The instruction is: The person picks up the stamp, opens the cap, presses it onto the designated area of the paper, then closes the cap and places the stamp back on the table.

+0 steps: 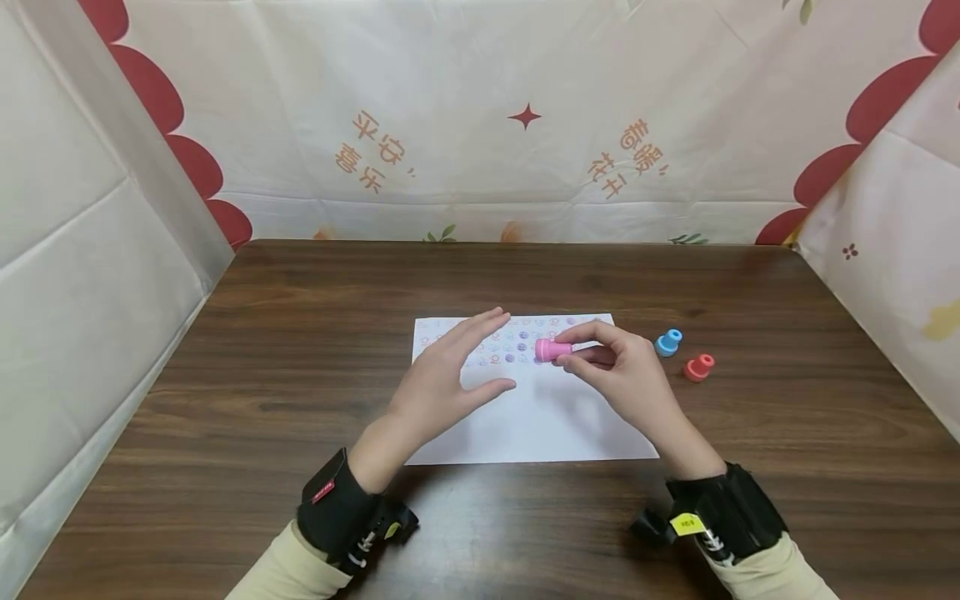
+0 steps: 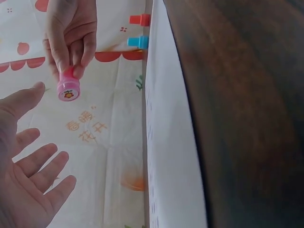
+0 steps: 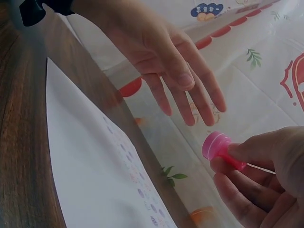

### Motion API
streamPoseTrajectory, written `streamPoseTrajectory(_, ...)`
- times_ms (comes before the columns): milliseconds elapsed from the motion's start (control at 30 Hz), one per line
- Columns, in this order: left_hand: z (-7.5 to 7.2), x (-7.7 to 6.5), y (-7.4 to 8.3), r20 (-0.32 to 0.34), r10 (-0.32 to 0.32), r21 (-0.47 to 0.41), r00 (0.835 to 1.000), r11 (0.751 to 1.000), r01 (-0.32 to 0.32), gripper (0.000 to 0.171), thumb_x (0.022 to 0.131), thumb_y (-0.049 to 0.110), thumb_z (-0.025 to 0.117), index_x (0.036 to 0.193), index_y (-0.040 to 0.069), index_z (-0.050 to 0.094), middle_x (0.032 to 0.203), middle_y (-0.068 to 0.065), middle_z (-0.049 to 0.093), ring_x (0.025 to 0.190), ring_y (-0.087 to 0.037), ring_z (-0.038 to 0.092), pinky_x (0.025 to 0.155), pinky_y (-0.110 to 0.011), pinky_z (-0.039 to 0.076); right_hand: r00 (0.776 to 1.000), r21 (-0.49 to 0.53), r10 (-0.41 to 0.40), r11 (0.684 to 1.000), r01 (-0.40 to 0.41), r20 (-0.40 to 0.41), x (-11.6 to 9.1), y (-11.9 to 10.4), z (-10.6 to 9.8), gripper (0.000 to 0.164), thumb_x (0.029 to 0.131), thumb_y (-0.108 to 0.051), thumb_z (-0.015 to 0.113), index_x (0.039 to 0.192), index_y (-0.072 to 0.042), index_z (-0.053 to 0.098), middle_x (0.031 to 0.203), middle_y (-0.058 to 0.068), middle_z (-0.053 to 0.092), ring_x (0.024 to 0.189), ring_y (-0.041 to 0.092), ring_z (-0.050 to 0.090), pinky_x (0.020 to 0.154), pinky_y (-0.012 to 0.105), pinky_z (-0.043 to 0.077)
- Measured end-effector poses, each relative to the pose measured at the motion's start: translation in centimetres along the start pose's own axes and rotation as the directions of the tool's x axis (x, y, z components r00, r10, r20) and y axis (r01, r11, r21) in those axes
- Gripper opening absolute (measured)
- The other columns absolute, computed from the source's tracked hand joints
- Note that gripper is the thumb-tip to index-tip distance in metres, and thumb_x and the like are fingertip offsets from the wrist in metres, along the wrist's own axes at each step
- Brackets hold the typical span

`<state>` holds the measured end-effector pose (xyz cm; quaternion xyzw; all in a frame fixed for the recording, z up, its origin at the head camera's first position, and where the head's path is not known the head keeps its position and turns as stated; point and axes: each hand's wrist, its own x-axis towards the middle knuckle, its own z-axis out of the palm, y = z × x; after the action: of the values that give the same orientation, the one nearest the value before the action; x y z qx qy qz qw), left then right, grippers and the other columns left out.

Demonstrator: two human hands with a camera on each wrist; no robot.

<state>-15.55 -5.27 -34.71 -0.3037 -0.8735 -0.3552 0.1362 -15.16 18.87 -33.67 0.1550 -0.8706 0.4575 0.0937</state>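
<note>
A small pink stamp (image 1: 552, 350) is pinched between the thumb and fingers of my right hand (image 1: 626, 371), held above the paper and turned sideways, its round end toward the left. In the left wrist view a small picture marks the end face of the stamp (image 2: 69, 90). My left hand (image 1: 442, 375) hovers over the left part of the sheet with its fingers extended and thumb apart, holding nothing. Beneath both hands lies a white paper (image 1: 525, 425), with rows of small purple, blue and orange prints along its far half. Some prints are hidden by the hands.
Right of the paper, a blue stamp (image 1: 668, 342) and a red stamp (image 1: 699, 367) stand on the dark wooden table (image 1: 300, 358). A pale printed cloth (image 1: 465, 108) hangs behind the table and along both sides.
</note>
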Motion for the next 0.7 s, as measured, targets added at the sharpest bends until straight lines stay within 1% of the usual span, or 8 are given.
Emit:
streamPoseTrajectory(200, 0.4, -0.1, 0.2, 0.033, -0.005, -0.005, 0.999, 1.000, 0.005, 0.071, 0.081, 0.031, 0.076, 0.142, 0.017, 0.045, 0.143, 0.000, 0.051, 0.130, -0.010, 0.044, 0.106, -0.037, 0.045, 1.000, 0.023, -0.012, 1.000, 0.012, 0.022, -0.1, -0.3, 0.4, 0.025, 0.079, -0.001, 0.075, 0.104, -0.002, 0.068, 0.100, 0.016, 0.070, 0.076, 0.016, 0.071, 0.067, 0.007, 0.054)
streamPoseTrajectory(367, 0.6, -0.3, 0.5, 0.040, -0.020, -0.010, 0.999, 1.000, 0.021, 0.070, 0.080, 0.030, 0.077, 0.141, 0.018, 0.046, 0.139, 0.001, 0.055, 0.127, -0.010, 0.048, 0.103, -0.038, 0.048, 0.998, 0.050, -0.004, 0.999, 0.001, 0.056, -0.3, -0.7, 0.7, 0.026, 0.079, -0.002, 0.075, 0.104, -0.002, 0.068, 0.101, 0.015, 0.071, 0.077, 0.014, 0.071, 0.068, 0.010, 0.056)
streamPoseTrajectory(500, 0.7, -0.4, 0.6, 0.043, -0.017, -0.016, 0.999, 1.000, 0.018, 0.069, 0.080, 0.028, 0.077, 0.141, 0.018, 0.047, 0.138, 0.000, 0.056, 0.126, -0.010, 0.048, 0.102, -0.037, 0.049, 0.996, 0.086, 0.004, 0.996, -0.012, 0.087, -0.4, -1.0, 0.9, 0.026, 0.079, -0.003, 0.076, 0.104, -0.002, 0.067, 0.102, 0.015, 0.070, 0.078, 0.013, 0.071, 0.069, 0.013, 0.057)
streamPoseTrajectory(600, 0.9, -0.4, 0.7, 0.040, -0.009, -0.024, 0.999, 1.000, 0.010, 0.067, 0.080, 0.027, 0.078, 0.139, 0.017, 0.049, 0.137, 0.000, 0.056, 0.125, -0.010, 0.049, 0.102, -0.036, 0.049, 0.994, 0.132, 0.008, 0.991, -0.023, 0.111, -0.5, -1.1, 1.1, 0.025, 0.080, -0.003, 0.075, 0.103, -0.002, 0.067, 0.102, 0.015, 0.070, 0.079, 0.015, 0.071, 0.069, 0.013, 0.058)
streamPoseTrajectory(700, 1.0, -0.4, 0.8, 0.037, -0.003, -0.036, 0.999, 0.999, 0.004, 0.063, 0.080, 0.026, 0.078, 0.136, 0.017, 0.051, 0.132, -0.001, 0.060, 0.120, -0.010, 0.053, 0.100, -0.036, 0.051, 0.991, 0.184, 0.000, 0.983, -0.026, 0.137, -0.5, -1.0, 1.3, 0.024, 0.080, -0.002, 0.074, 0.103, -0.001, 0.066, 0.102, 0.016, 0.068, 0.081, 0.023, 0.071, 0.070, 0.014, 0.058)
